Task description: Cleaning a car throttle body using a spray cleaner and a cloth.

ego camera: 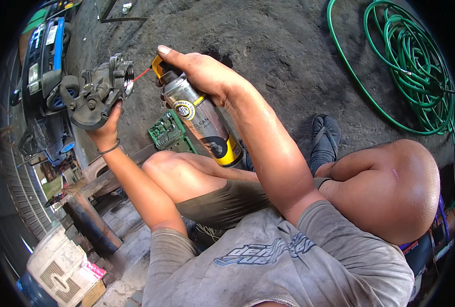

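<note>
My left hand (106, 126) grips a dirty cast-metal vehicle part (99, 86) from below, at the upper left. The part has bolts, a curved lower edge and a round bore facing right. My right hand (208, 75) is wrapped around an aerosol cleaner can (200, 119) with a yellow band, its thumb raised by the yellow nozzle (157, 66). From the nozzle a thin red straw (141, 75) points into the bore. Whether spray is coming out cannot be told. The fingers behind the can and the part are mostly hidden.
A green case of sockets (168, 130) lies open on the dark floor beyond my knee. A coiled green hose (415, 73) is at the upper right. A metal frame (123, 19) lies at the top. Vehicles (43, 65), a wooden beam and a white plastic container (56, 272) are at the left.
</note>
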{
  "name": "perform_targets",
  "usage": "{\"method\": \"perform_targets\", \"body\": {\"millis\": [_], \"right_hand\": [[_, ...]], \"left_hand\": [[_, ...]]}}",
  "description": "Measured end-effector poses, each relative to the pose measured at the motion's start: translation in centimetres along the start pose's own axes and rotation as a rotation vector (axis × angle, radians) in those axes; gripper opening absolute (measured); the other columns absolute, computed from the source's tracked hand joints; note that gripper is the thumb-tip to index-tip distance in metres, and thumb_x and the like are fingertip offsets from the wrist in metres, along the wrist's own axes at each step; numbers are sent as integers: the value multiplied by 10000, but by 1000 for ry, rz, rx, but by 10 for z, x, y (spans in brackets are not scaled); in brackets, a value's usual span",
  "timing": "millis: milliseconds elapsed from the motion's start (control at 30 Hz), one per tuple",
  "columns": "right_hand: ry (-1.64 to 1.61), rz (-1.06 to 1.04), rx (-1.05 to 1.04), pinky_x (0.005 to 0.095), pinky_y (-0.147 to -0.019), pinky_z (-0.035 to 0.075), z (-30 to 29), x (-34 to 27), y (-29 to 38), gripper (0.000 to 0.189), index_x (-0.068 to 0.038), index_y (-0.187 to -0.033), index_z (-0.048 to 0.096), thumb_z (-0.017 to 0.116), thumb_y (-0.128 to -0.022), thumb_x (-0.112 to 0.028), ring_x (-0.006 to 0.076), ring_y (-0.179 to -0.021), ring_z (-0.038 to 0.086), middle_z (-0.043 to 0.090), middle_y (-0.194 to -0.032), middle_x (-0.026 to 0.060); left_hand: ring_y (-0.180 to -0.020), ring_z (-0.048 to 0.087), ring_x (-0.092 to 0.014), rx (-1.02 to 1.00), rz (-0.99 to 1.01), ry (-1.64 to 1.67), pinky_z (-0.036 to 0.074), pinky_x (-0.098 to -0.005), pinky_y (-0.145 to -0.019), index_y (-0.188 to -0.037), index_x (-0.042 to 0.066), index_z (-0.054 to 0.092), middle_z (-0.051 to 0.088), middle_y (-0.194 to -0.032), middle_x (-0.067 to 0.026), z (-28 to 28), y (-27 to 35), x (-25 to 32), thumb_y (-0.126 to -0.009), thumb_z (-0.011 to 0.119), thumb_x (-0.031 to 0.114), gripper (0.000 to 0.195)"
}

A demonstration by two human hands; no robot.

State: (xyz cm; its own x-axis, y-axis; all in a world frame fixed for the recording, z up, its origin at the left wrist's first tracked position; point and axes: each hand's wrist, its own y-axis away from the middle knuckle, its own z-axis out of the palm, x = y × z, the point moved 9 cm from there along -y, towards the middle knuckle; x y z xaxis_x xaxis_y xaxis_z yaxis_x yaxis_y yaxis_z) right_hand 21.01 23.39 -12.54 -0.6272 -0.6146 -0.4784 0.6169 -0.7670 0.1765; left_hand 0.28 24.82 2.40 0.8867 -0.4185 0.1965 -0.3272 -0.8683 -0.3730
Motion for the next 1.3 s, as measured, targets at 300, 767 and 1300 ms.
{"method": "perform_targets", "body": {"millis": [300,767,1300], "right_hand": [[12,-5,32,302,-536,523,-2,-1,1,580,-8,-903,658,513,-969,-566,145,-563,621,653,-706,67],[9,-13,27,286,-517,493,0,-2,2,562,-27,-907,655,506,-974,-565,124,-544,589,639,-700,48],[-366,23,-97,360,-595,599,-3,22,-13,522,-40,-968,639,490,-984,-540,198,-623,675,670,-800,85]], "left_hand": [[-1113,597,-239,-1,12,-87,404,-362,-1034,-1203,2,620,662,-1193,-96,1,0,10,-711,849,123,556],[-1155,584,-294,-23,-51,-42,384,-392,-1054,-1192,44,647,660,-1217,-104,2,3,0,-679,860,215,581],[-1087,615,-237,43,-92,134,441,-355,-1001,-1202,5,621,662,-1191,-91,1,4,4,-691,865,137,581]]}}
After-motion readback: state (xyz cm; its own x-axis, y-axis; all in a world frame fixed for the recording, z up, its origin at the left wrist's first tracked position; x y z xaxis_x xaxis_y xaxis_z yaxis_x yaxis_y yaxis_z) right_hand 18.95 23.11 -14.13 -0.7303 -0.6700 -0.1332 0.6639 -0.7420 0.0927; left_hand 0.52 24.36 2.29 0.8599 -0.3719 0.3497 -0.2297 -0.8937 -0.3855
